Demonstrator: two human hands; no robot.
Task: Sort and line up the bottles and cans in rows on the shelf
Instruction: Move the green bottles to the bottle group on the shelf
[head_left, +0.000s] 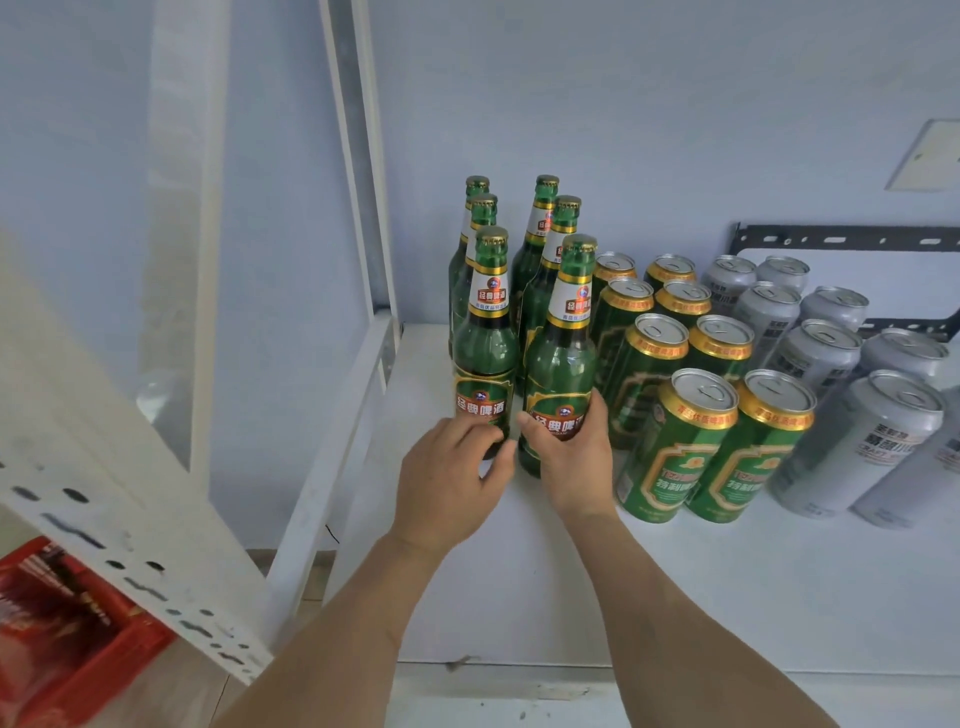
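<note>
On the shelf (675, 587), my left hand (449, 480) cups the left front bottle (485, 358), my right hand (571, 460) holds the right front bottle (563, 358), with green cans (680, 441) then silver cans (852, 441) to their right.

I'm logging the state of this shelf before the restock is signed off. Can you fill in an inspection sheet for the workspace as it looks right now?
Surface: white shelf, bare along the front edge.
Job's things: six green bottles upright in two rows at left; eight green cans in two rows beside them; silver cans in rows at right, partly cut off by the frame edge.
Clutter: nothing seen on the shelf.
Grippers: left hand on the left front bottle; right hand wrapped around the right front bottle.
Cables: nothing seen.
Surroundings: pale wall behind; black metal bracket behind the silver cans; white shelf upright; red box lower left.
</note>
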